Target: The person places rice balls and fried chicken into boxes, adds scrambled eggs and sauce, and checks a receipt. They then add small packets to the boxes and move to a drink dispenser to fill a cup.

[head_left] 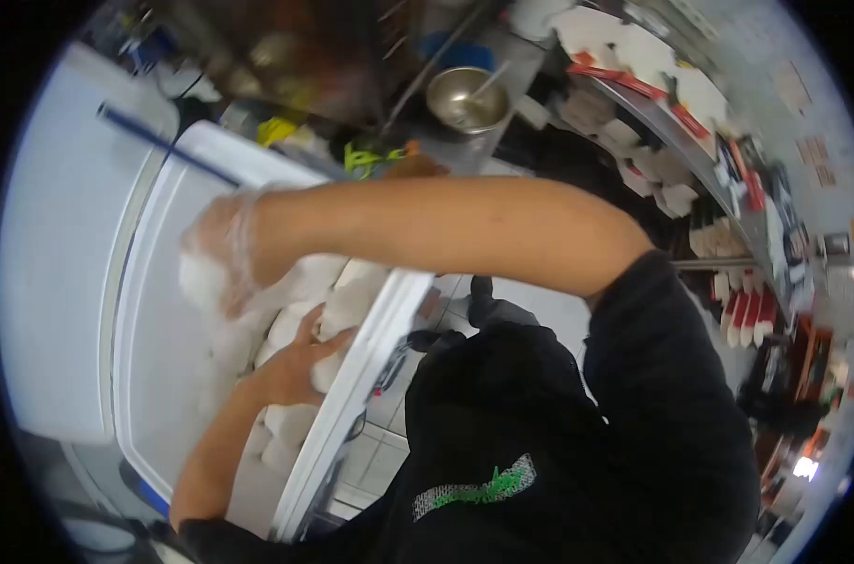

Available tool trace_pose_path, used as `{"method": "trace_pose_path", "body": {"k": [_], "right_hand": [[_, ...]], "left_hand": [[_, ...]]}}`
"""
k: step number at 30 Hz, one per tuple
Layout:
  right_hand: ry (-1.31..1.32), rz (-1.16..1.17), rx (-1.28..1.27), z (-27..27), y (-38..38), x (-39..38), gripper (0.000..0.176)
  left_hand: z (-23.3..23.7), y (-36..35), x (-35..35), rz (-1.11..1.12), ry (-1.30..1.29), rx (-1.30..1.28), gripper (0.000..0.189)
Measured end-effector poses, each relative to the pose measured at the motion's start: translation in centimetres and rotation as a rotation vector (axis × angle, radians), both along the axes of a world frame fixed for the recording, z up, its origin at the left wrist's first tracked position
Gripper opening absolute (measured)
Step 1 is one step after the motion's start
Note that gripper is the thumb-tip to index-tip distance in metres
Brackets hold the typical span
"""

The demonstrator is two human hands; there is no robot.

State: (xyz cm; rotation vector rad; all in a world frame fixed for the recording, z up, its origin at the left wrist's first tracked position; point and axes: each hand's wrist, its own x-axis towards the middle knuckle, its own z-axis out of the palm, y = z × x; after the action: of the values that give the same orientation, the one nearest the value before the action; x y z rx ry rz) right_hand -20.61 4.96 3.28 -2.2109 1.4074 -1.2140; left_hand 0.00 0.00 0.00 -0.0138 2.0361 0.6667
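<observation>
My right hand [222,249], in clear plastic gathered at the wrist, is over a white chest freezer [150,348]. Motion smears its fingers, but a rounded white bundle [201,280] shows in its grasp. My left hand [291,368] is bare and reaches down inside the freezer. Its fingers are bent over a white bundle [326,372] by the near wall, partly hiding it. More white bundles [281,432] of the same kind lie piled around that hand. What they contain cannot be made out.
The freezer's raised lid [65,254] stands at the left. A metal bowl [466,100] with a utensil rests on a counter beyond. Shelves [671,113] with cartons and packages run along the right. Tiled floor [375,461] shows beside the freezer.
</observation>
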Motion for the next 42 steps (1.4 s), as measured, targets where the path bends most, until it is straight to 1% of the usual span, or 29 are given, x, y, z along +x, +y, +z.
{"method": "trace_pose_path", "body": {"k": [1,2,3,5,6,8,10,12,14,15,17,18,19,21,22,23,24,25,26,28,29,30,32,34,36,38,39,41,42], "right_hand": [[-0.033,-0.049,0.079,1.0,0.8,-0.1,0.044],[-0.07,-0.091,0.152,1.5,1.2,-0.2,0.041],[0.086,-0.093,0.367,-1.4,8.5,-3.9,0.043],[0.042,-0.047,0.421,-0.7,9.4,-3.7,0.045],[0.072,-0.012,0.397,-1.2,9.6,-4.1,0.042],[0.106,0.065,0.325,-1.4,9.3,-4.1,0.037],[0.1,-0.003,0.228,-3.0,8.0,-3.8,0.039],[0.067,-0.06,0.172,-3.5,7.3,-3.7,0.043],[0.003,-0.091,0.147,-2.8,7.5,-3.6,0.049],[-0.127,-0.07,0.145,-1.8,8.5,-4.1,0.06],[-0.402,-0.019,0.135,0.7,11.7,-5.2,0.081],[-0.585,0.011,-0.025,0.6,13.4,-6.1,0.087],[-0.764,0.049,-0.181,-0.2,15.4,-6.9,0.094],[-0.973,0.046,-0.348,-1.8,22.1,-10.0,0.104],[-1.003,0.001,-0.363,-2.9,27.2,-12.7,0.107],[-0.854,-0.282,-0.391,-4.5,32.4,-15.1,0.09],[-1.425,0.088,-0.178,-5.7,37.9,-17.5,0.083],[-1.621,0.006,-0.124,-8.2,42.2,-19.9,0.073],[-1.624,-0.263,-0.051,-10.6,46.7,-22.7,0.064],[-2.005,-0.606,-0.031,-18.4,55.0,-27.8,0.056],[-2.047,-0.812,0.046,-21.2,60.1,-30.1,0.05],[-2.105,-0.932,0.145,-24.7,64.9,-32.5,0.045],[-2.124,-1.003,-0.057,-28.1,72.3,-36.5,0.039],[-2.051,-1.155,-0.209,-26.0,77.8,-41.4,0.04],[-1.783,-1.287,-0.332,-22.7,82.1,-46.4,0.049],[-1.723,-1.409,-0.314,-19.1,85.3,-51.6,0.049],[-1.599,-1.479,-0.203,-18.8,87.4,-54.6,0.048],[-1.531,-1.583,-0.229,-17.5,89.2,-59.9,0.047],[-1.494,-1.547,-0.282,-19.1,90.7,-63.5,0.041]], "left_hand": [[-0.1,-1.0,-0.1,0.043,0.084,0.015,0.096],[-3.5,3.0,-3.4,0.085,0.22,0.108,0.096],[-8.1,7.0,-6.5,0.112,0.356,0.197,0.095],[-7.7,8.8,-7.9,0.134,0.422,0.129,0.094],[-9.0,9.3,-8.7,0.172,0.518,0.212,0.091],[-9.0,9.1,-9.7,0.276,0.407,0.277,0.088],[-9.1,9.1,-10.1,0.347,0.341,0.253,0.085],[-11.0,8.4,-8.8,0.555,0.326,0.367,0.084],[-8.8,8.7,-7.9,0.628,0.356,0.314,0.083],[-5.5,9.3,-7.5,0.597,0.393,0.21,0.082],[-0.2,9.5,-5.5,0.756,0.5,0.009,0.085],[-0.3,6.7,-1.6,0.938,0.588,-0.13,0.089],[3.0,9.2,-2.0,0.881,0.852,-0.092,0.091],[5.4,10.1,1.0,1.047,1.008,-0.108,0.091],[5.8,12.7,0.2,1.115,1.126,-0.093,0.091],[5.5,15.4,-1.1,1.179,1.231,-0.051,0.092],[4.6,18.2,-2.9,1.245,1.32,0.002,0.092],[3.2,21.3,-5.0,1.309,1.384,0.076,0.093],[1.7,24.3,-7.4,1.372,1.418,0.173,0.094],[-1.9,30.5,-12.5,1.494,1.44,0.391,0.095],[-3.3,33.4,-14.9,1.541,1.418,0.495,0.096],[-4.8,36.2,-17.4,1.579,1.38,0.599,0.097],[-7.5,41.1,-21.9,1.629,1.256,0.814,0.098],[-9.3,44.8,-26.6,1.64,1.106,0.979,0.1],[-9.4,48.5,-32.6,1.596,0.937,1.128,0.106],[-9.7,52.0,-40.2,1.517,0.736,1.26,0.118],[-10.4,52.6,-42.3,1.495,0.677,1.261,0.122],[-12.3,53.4,-46.1,1.402,0.634,1.192,0.121],[-12.3,53.9,-48.5,1.355,0.59,1.154,0.122]]}}
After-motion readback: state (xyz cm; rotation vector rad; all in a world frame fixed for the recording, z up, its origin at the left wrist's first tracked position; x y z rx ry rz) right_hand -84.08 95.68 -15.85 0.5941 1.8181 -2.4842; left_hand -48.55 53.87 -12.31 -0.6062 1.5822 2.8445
